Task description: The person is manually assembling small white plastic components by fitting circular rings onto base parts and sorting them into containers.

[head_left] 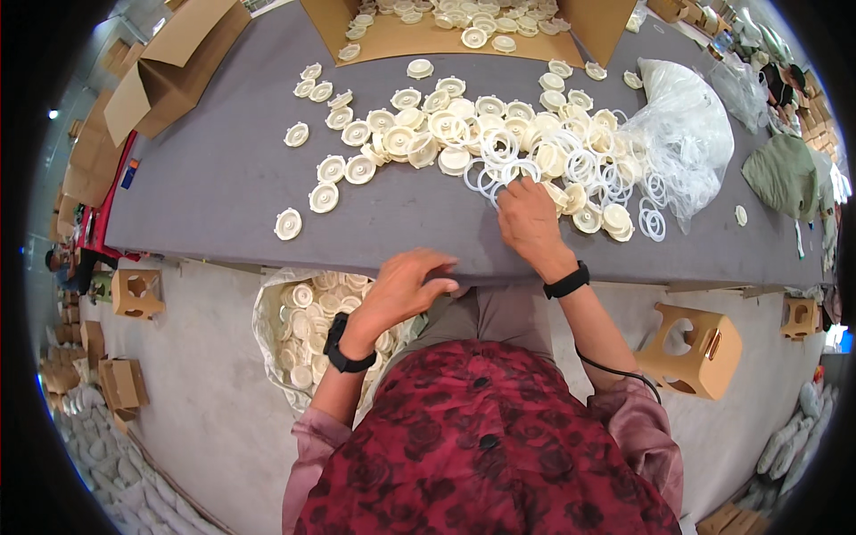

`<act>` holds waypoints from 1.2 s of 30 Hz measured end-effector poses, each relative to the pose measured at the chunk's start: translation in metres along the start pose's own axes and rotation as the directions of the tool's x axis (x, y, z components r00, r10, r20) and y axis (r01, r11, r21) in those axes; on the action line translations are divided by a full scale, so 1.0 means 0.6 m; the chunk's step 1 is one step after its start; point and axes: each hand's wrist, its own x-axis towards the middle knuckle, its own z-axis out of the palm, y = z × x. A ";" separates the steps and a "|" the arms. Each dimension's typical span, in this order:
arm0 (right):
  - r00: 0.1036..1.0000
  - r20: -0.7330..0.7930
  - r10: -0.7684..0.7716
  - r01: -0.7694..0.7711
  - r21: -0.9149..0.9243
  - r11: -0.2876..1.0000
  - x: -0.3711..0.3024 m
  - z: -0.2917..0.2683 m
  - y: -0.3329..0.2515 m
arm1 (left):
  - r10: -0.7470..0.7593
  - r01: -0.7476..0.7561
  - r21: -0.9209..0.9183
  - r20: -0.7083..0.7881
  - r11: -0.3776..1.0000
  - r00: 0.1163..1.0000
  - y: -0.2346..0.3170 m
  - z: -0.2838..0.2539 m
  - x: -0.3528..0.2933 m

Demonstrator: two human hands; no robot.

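Note:
A heap of round cream plastic caps (pixel 423 150) with notched rims is spread over the grey-covered table (pixel 214 160). Thin translucent white rings (pixel 584 167) lie on and among the caps at the heap's right part. My right hand (pixel 532 227) reaches to the near edge of the heap, its fingertips pinched on a white ring (pixel 520 171). At the table's front edge, my left hand (pixel 403 287) has its thumb and fingers apart and holds nothing visible. Below it, a white sack (pixel 265 325) full of similar caps stands on the floor.
A cardboard box (pixel 325 36) holding more caps lies open at the back. Another open box (pixel 183 67) sits at the far left. A clear plastic bag (pixel 682 134) rests beside the rings. A tan stool (pixel 713 357) stands on the floor to my right.

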 end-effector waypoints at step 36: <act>0.765 0.293 0.573 -0.337 0.941 -0.031 -0.135 -0.067 0.063 | -0.428 0.363 -0.806 0.153 0.468 0.891 0.042 0.138 0.140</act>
